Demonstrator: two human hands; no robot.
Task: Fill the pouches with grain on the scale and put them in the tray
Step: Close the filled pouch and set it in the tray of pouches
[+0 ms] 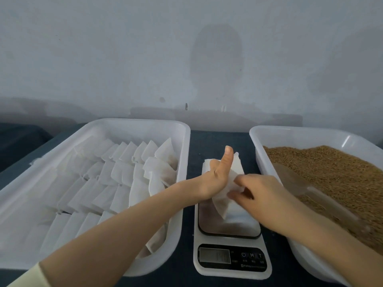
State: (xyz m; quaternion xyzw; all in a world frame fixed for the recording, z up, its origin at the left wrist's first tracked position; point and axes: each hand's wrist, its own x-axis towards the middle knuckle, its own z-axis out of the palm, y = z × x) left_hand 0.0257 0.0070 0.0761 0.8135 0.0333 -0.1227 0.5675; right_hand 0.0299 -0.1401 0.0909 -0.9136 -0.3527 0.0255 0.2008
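Scale [230, 251]: white plastic body, rounded corners, dark glossy panel with a grey display at its near end (digits unreadable). Beyond the panel, a brushed-steel platform.

Above the platform, left hand [215, 179]: thumb straight up, fingers wrapped around a crumpled white pouch [222, 201] of thin, papery fabric that hangs just over the steel. Right hand [259, 191], motion-blurred: fingers curled, pinching the pouch's upper edge.

At the scale's far end, a flat stack of spare pouches [238, 164].

Left of the scale, a white plastic tray [186, 146] holds rows of pouches [116, 172], overlapped like shingles. Right of the scale, a matching bin [256, 146] holds brown, granular grain [331, 172], with a translucent scoop [306, 187] lying in it.
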